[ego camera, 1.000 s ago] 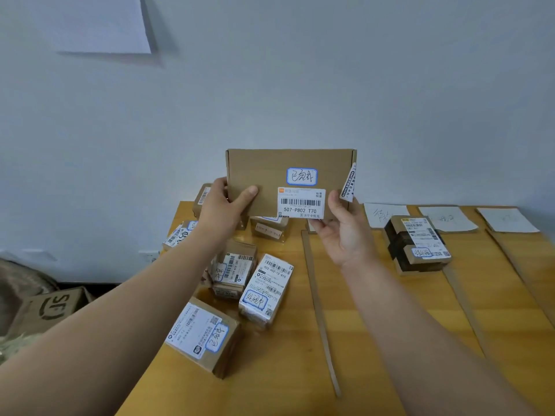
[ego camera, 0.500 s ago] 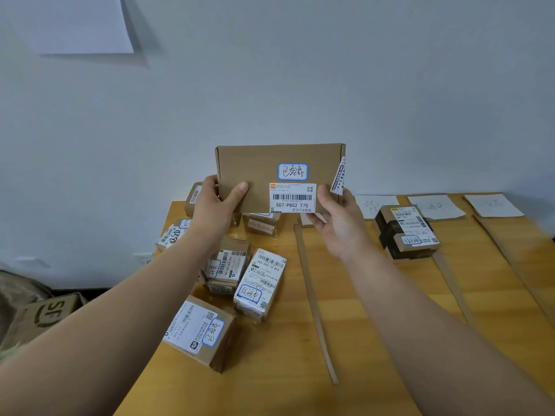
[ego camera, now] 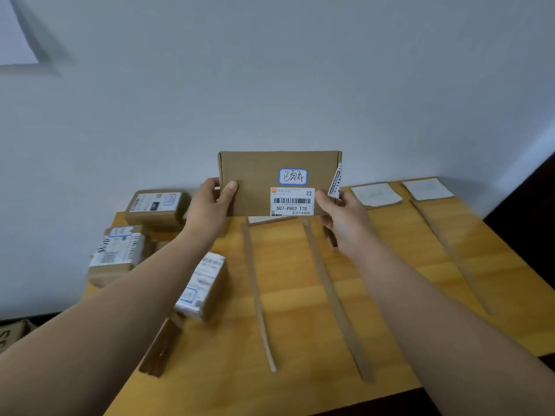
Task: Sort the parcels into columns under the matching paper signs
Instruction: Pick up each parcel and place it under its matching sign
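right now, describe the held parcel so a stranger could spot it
Start at the wooden table by the wall. Above its far edge, the left hand and right hand hold one flat brown parcel upright. Unlike the boxes lying at left, it is off the table.

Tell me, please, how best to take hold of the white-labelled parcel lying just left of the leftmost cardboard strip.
Probably come from above and span the short width of the white-labelled parcel, pinching its two long side faces. It lies flat, label up, long axis pointing away, and its right side stands clear of the cardboard strip.
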`<action>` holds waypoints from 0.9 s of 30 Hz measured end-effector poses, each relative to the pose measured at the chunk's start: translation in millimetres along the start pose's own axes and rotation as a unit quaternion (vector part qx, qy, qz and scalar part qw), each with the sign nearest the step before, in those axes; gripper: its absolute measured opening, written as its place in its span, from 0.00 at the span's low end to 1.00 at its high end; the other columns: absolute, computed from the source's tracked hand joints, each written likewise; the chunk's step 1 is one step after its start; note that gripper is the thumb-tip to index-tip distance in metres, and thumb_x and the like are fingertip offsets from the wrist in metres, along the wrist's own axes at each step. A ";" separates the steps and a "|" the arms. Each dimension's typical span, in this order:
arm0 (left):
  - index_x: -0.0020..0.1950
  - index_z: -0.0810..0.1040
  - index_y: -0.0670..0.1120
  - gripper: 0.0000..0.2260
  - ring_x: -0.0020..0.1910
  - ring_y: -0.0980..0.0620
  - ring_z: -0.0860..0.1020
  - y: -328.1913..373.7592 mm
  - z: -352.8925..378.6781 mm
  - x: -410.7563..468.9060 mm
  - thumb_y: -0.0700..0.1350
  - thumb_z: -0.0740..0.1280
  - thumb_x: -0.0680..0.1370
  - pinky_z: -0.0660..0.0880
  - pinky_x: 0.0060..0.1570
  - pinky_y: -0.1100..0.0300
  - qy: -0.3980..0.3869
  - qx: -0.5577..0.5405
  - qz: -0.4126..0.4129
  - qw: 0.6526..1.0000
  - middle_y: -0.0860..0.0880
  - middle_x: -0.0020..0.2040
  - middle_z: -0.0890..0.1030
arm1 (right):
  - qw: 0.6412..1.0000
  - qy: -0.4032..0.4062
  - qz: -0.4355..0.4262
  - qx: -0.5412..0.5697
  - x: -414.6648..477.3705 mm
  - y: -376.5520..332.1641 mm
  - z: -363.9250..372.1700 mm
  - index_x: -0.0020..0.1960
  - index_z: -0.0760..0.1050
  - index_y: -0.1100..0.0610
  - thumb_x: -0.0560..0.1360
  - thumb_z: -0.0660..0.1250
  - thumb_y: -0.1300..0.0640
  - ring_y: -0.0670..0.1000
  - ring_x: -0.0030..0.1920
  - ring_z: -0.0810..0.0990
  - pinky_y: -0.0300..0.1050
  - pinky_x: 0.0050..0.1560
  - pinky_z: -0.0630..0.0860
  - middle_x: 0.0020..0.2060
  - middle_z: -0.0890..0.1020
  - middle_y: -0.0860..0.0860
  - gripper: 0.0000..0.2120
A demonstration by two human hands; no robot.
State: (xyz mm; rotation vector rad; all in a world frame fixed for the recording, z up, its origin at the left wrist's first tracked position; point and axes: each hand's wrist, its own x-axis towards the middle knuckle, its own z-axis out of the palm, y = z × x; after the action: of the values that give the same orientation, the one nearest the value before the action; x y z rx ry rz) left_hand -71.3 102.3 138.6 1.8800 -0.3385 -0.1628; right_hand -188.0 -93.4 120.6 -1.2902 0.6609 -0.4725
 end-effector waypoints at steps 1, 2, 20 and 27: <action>0.65 0.71 0.45 0.17 0.52 0.51 0.77 5.7 15.9 -5.9 0.53 0.59 0.81 0.73 0.46 0.60 -0.006 0.005 0.000 1.000 0.49 0.54 0.78 | 1.000 0.004 0.000 -0.007 -1.4 -2.9 -18.8 0.52 0.76 0.54 0.75 0.70 0.55 0.49 0.49 0.79 0.43 0.49 0.75 0.51 0.82 0.52 0.06; 0.64 0.71 0.45 0.16 0.51 0.50 0.77 11.0 32.0 -11.8 0.53 0.59 0.81 0.73 0.46 0.59 -0.009 0.005 -0.001 1.000 0.50 0.52 0.78 | 1.000 0.006 -0.001 -0.017 -1.6 -5.4 -37.7 0.53 0.76 0.55 0.76 0.70 0.56 0.49 0.49 0.79 0.42 0.48 0.76 0.51 0.82 0.52 0.07; 0.64 0.73 0.44 0.17 0.52 0.51 0.73 58.3 239.8 -93.7 0.54 0.59 0.81 0.68 0.48 0.60 -0.011 -0.026 -0.073 0.997 0.49 0.55 0.76 | 0.999 0.028 0.027 -0.022 13.6 -28.1 -267.7 0.51 0.78 0.54 0.77 0.69 0.59 0.49 0.51 0.80 0.40 0.42 0.78 0.49 0.82 0.50 0.04; 0.65 0.72 0.46 0.19 0.53 0.47 0.79 42.2 277.3 -81.8 0.54 0.66 0.78 0.76 0.56 0.50 -0.058 -0.032 -0.131 0.989 0.48 0.53 0.79 | 0.982 0.066 0.095 0.148 30.1 -4.4 -291.9 0.59 0.75 0.60 0.75 0.69 0.66 0.51 0.47 0.83 0.42 0.50 0.79 0.46 0.84 0.53 0.13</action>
State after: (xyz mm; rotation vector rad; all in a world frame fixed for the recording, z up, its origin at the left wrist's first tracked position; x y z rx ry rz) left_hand -232.3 -135.0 82.4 1.8505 -0.1599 -0.4565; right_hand -365.2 -323.6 79.2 -0.9111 0.7847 -0.4806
